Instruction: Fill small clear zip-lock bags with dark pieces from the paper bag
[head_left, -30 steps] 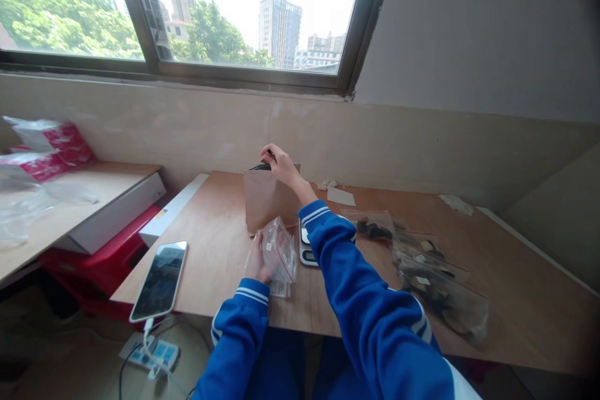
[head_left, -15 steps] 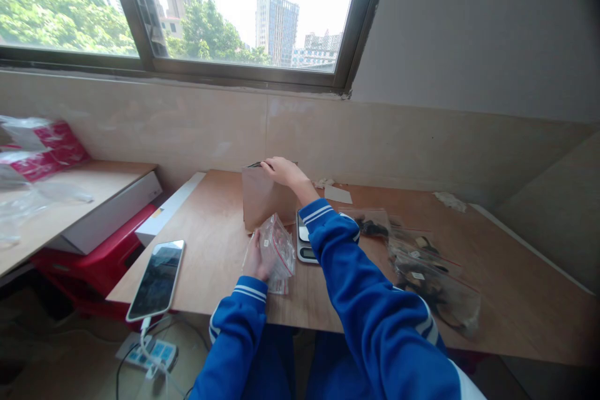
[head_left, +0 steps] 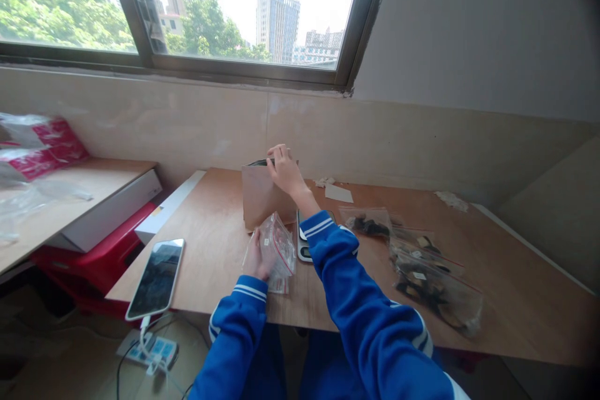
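My left hand [head_left: 255,259] is closed on a clear zip bag [head_left: 277,244] with a red seal line, above the near part of the wooden table. Behind it stands an open-topped cardboard box [head_left: 262,197] with something dark just inside its rim. At the top of the box is my right hand [head_left: 284,169], its fingers bent over the opening; what they hold, if anything, is hidden. A kitchen scale [head_left: 304,252] lies right of the bag, partly covered by my right sleeve.
Filled clear bags with dark items [head_left: 422,275] lie on the right of the table [head_left: 506,300]. A phone [head_left: 157,278] with a cable is at the left edge, above a power strip [head_left: 152,350]. A white card [head_left: 338,193] lies near the wall.
My right hand has risen a little and moved slightly right over the box, with its fingers more bent. My left hand and the bag have hardly moved.
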The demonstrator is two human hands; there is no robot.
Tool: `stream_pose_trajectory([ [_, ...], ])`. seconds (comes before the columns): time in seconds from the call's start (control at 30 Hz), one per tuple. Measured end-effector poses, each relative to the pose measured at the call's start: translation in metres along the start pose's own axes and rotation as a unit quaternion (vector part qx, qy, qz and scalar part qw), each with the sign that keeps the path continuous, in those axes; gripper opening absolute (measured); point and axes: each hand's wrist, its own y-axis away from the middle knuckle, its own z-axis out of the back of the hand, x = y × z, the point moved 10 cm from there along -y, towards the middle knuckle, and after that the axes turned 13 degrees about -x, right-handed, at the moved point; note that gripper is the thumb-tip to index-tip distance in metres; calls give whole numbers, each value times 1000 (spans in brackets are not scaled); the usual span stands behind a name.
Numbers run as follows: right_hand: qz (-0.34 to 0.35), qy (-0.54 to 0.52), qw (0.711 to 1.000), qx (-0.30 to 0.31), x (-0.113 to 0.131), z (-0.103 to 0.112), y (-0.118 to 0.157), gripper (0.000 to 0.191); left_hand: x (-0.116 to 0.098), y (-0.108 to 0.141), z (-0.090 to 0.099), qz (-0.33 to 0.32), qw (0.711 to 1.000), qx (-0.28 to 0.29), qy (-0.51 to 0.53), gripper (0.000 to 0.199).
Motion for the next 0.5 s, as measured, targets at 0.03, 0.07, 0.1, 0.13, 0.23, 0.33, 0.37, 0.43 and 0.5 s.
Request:
stream_pose_trajectory([
  [0.03,-13,-25,999,-32,2,12,8,12,0,-1,1,2,1000,2,2,35],
  [0.07,-36,-56,996,-55,2,23,18,14,0,-2,1,3,1000,4,4,36],
  [0.1,-69,-90,991,-68,0,32,32,16,1,-2,0,3,1000,8,5,37],
  [0.13,-108,-123,985,-62,-4,36,48,18,1,-3,-1,2,1000,12,6,38],
  [0.23,-211,-174,959,71,-15,22,109,20,0,-2,-3,-12,1000,11,-2,42],
  [0.33,-245,-157,935,203,-20,-2,164,27,1,-2,0,-15,999,-20,-23,50],
  [0.37,-235,-149,932,233,-18,-11,175,28,1,-3,2,-15,999,-30,-29,51],
  [0.43,-208,-139,933,259,-12,-25,189,24,-2,-3,4,-28,998,-42,-34,49],
  [0.5,-189,-143,939,249,-6,-36,192,21,-7,-2,4,-54,997,-42,-35,44],
])
